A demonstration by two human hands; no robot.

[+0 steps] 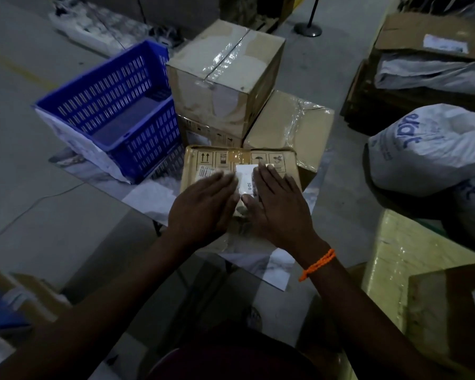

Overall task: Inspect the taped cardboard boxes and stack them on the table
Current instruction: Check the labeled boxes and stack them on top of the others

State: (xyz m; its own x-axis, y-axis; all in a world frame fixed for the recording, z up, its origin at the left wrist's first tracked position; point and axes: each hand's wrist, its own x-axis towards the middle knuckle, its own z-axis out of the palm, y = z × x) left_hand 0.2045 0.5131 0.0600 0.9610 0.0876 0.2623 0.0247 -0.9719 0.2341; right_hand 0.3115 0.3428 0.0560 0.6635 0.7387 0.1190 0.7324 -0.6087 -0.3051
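Four taped boxes (225, 67), left hand (203, 207), right hand (283, 212), fingers (266, 175) straight, flat on nearest box (190, 171)

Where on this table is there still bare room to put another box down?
Bare tabletop shows between the blue crate and the box under the left hand and right hand, and along the near edge. The back is crowded with stacked boxes.

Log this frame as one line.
phase: inspect; left hand: flat on near box; right hand: flat on same box; behind: taped box atop lower box; blue crate: left
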